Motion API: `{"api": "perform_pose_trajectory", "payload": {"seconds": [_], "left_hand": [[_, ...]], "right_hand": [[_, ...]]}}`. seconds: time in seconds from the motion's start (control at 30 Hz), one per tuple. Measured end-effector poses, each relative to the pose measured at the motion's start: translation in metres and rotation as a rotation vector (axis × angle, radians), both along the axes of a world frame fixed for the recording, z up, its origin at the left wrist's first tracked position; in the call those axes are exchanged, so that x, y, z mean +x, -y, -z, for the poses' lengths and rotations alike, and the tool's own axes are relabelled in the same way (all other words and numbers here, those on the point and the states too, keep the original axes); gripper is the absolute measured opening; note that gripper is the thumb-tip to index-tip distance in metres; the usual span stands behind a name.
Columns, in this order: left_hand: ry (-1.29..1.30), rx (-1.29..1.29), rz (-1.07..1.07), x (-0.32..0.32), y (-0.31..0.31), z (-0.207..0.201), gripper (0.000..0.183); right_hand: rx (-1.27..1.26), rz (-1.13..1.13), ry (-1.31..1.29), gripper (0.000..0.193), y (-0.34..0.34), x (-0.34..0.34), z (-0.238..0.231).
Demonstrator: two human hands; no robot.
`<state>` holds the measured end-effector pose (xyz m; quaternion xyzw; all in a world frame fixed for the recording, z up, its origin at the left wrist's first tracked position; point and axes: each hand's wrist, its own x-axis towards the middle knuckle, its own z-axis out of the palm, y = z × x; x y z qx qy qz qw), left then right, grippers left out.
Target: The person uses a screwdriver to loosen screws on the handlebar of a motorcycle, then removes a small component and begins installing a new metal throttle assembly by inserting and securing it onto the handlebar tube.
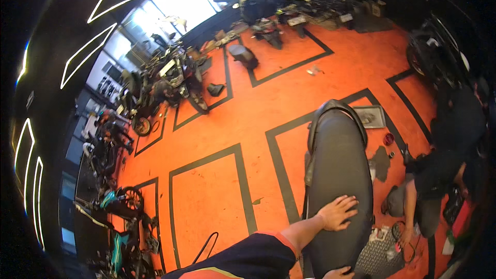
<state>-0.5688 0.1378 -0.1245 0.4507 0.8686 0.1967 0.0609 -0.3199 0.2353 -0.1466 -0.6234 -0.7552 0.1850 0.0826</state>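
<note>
Left hand spread flat on black motorcycle seat | right hand cropped, grip unreadable to me | I'd press evenly, palm centred, fingers relaxed

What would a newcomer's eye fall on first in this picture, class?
The vivid orange floor, marked with black outlines, fills the middle. Right of centre, a long dark motorcycle seat juts up from the lower edge, the person's left hand lying on it. Parked motorcycles crowd the left side and top.
</note>
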Motion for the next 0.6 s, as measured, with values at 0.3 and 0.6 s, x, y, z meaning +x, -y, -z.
{"api": "perform_pose_trajectory", "payload": {"seconds": [0.3, 0.6], "left_hand": [[0.023, 0.127, -0.038, -0.002, 0.002, -0.002, 0.052], [0.047, 0.155, -0.025, 0.004, 0.011, 0.002, 0.053]], "right_hand": [[0.276, -0.073, -0.175, 0.054, -0.017, 0.024, 0.059], [0.194, -0.277, -0.222, 0.053, -0.027, 0.038, 0.059]]}}
